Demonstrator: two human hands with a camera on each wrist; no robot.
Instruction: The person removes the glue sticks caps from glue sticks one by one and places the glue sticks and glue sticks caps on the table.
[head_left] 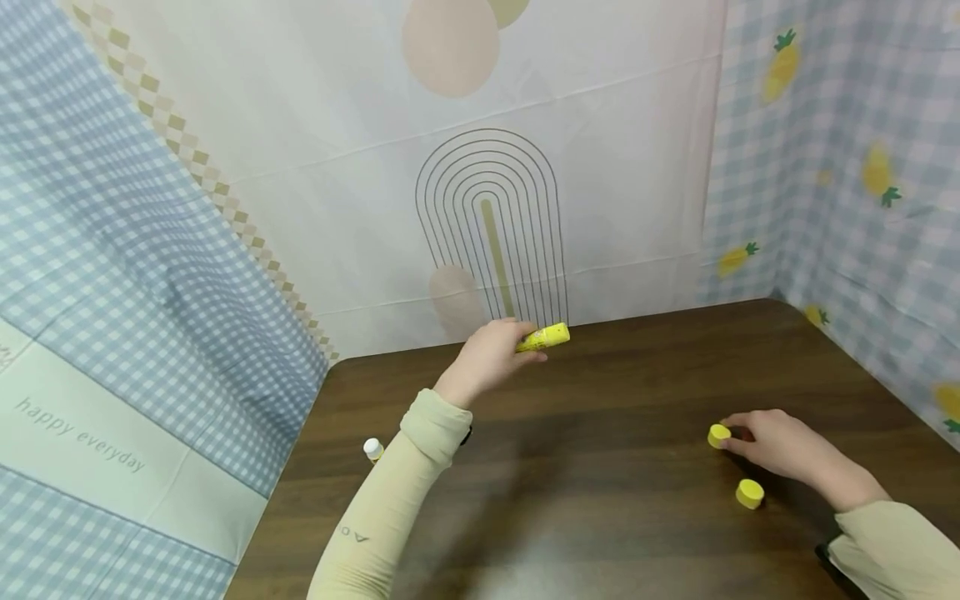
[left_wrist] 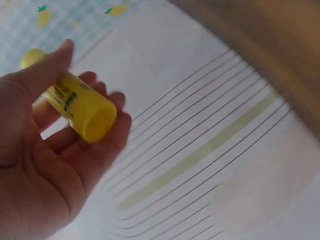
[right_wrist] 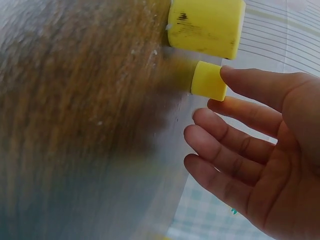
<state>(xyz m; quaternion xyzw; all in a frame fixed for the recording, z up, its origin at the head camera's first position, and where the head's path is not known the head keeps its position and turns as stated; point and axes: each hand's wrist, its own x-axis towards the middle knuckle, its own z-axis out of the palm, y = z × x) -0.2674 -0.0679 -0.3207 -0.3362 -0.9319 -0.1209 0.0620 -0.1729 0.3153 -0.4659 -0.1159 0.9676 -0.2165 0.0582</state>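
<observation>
My left hand (head_left: 491, 354) holds a yellow glue stick (head_left: 546, 337) above the back of the table. In the left wrist view the thumb lies across the printed glue stick (left_wrist: 75, 102), with the fingers curled behind it. At the right side of the table, my right hand (head_left: 783, 450) pinches a small yellow cap (head_left: 718, 436) between thumb and index finger. The right wrist view shows that cap (right_wrist: 207, 80) at the fingertips, the other fingers loosely bent. Nearer the front, a second yellow cap (head_left: 750, 493) stands on the table beside the right hand; it looms large and scuffed in the right wrist view.
A small white-capped container (head_left: 372, 448) stands on the left of the brown wooden table (head_left: 600, 533), partly hidden by the left sleeve (head_left: 397, 492). A patterned cloth (head_left: 637, 192) hangs along the back edge, and checked cloths (head_left: 862, 250) hang at the sides.
</observation>
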